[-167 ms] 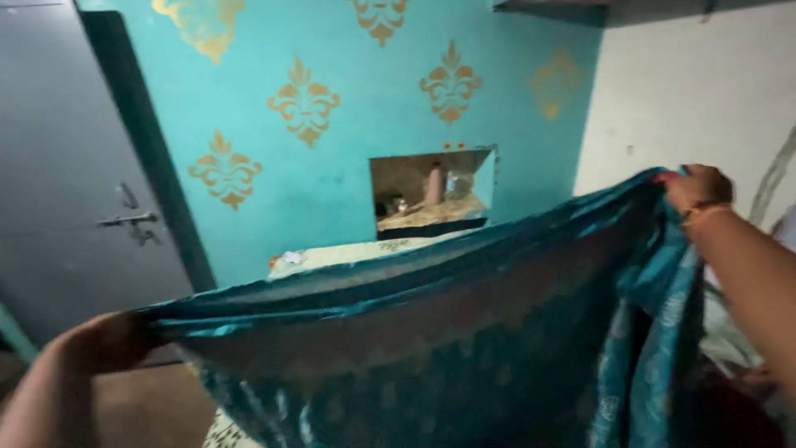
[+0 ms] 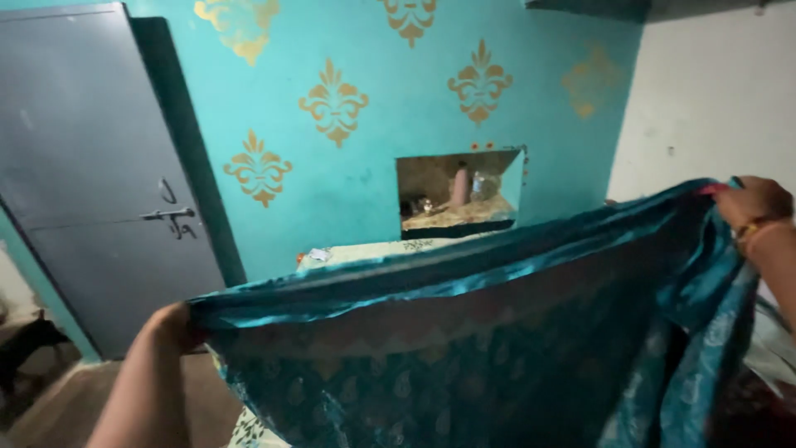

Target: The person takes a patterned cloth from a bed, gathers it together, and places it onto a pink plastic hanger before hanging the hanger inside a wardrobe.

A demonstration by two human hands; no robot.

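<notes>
Teal patterned cloth [image 2: 497, 348] is hanging stretched between the person's two raised hands, filling the lower half of the head view, its shiny upper edge running slantwise from low on the left to high on the right. The left hand [image 2: 174, 325] is closing around the lower left corner of the cloth, fingers wrapped into the hem. The right hand [image 2: 750, 203] is pinching the upper right corner, with a bangle [image 2: 750, 228] showing at the wrist, and a loose fold of the fabric is draping down just beside that forearm.

What could go wrong, as a judgement: the fabric is looking glossy and slippery, so a corner may be sliding out of either grip, most likely on the left, where little cloth is bunching in the fist. The bottom of the cloth is running out of view, so it cannot be told whether it is trailing on the floor [image 2: 108, 398]. The bangle may also be catching on the weave.

Behind the cloth, a recessed wall niche [image 2: 516, 189] is sitting in the turquoise wall [image 2: 365, 191] with gold motifs, holding a pale bottle [image 2: 460, 187] standing upright and a few small items beside it, too small to make out. A grey metal door [image 2: 91, 166] with a latch [image 2: 170, 216] is standing to the left, and a light patterned surface [image 2: 373, 249] is showing just above the cloth's edge.
</notes>
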